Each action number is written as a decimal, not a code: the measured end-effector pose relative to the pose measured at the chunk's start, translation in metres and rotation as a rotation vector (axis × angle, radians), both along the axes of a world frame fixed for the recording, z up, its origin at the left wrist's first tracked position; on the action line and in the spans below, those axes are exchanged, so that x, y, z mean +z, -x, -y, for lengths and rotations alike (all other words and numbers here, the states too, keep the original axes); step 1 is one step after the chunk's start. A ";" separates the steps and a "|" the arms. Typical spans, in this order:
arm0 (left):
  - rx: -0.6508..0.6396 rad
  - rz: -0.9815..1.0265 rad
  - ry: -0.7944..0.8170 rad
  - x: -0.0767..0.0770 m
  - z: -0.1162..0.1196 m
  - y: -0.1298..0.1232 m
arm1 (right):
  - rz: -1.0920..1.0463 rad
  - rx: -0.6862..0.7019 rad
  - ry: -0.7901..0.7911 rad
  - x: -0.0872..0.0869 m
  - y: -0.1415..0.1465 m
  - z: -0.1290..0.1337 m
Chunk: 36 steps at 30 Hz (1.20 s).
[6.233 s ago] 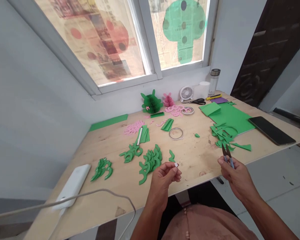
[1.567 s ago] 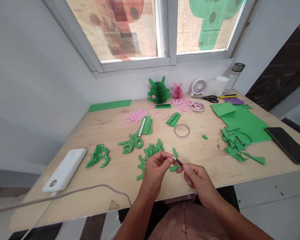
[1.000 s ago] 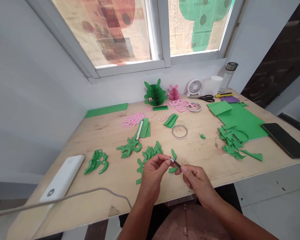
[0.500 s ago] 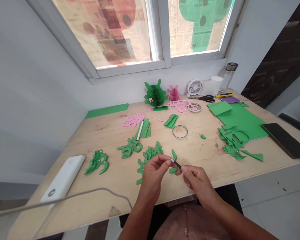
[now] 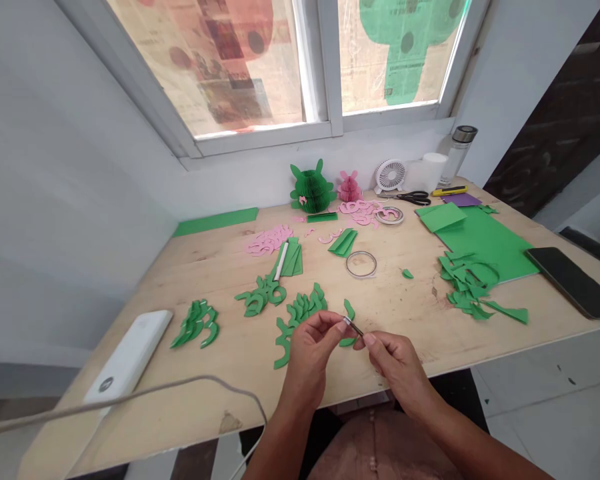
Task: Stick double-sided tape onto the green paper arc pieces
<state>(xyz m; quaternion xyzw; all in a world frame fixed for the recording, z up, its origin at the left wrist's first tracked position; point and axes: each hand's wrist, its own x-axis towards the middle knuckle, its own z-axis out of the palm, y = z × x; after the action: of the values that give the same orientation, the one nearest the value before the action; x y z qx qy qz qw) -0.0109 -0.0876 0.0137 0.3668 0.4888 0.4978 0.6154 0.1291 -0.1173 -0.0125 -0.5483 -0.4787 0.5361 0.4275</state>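
My right hand [image 5: 397,363] is closed on a slim dark tool [image 5: 356,327] that looks like tweezers, tilted up to the left. Its far tip meets a small white strip [image 5: 347,321] at the fingertips of my left hand [image 5: 314,357], which is closed in a pinch. Whatever else those left fingers may hold is hidden. Just beyond both hands lies a curved green paper piece [image 5: 349,309], partly covered by them. Cut green paper shapes [image 5: 305,307] overlap in a row behind my left hand, which hides some of them.
Left are green curved pieces with white strips [image 5: 197,325], a white power bank [image 5: 130,357] and a cable [image 5: 180,383]. A tape roll [image 5: 361,265] lies mid-table. Green scraps [image 5: 465,287] and a phone [image 5: 575,281] are right. Honeycomb paper figures [image 5: 313,191], scissors [image 5: 415,197] and a fan [image 5: 391,175] stand behind.
Both hands keep nearly the same position and grip. The dark tool has shifted slightly against the white strip, and the whole view has moved a little.
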 end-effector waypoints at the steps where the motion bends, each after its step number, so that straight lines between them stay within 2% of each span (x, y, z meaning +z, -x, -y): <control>1: 0.007 0.003 0.002 0.000 0.000 0.000 | 0.006 0.000 -0.003 0.001 0.000 0.000; 22: -0.020 0.034 0.009 0.001 -0.004 0.000 | 0.054 0.008 -0.022 0.003 0.000 -0.003; 36: -0.048 0.025 0.008 0.001 -0.005 -0.001 | 0.056 0.023 -0.044 -0.002 -0.002 -0.003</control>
<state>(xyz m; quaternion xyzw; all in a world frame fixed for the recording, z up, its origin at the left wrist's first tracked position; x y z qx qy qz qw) -0.0096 -0.0821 0.0142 0.3698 0.4741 0.4857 0.6345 0.1310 -0.1141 -0.0147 -0.5481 -0.5082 0.5148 0.4199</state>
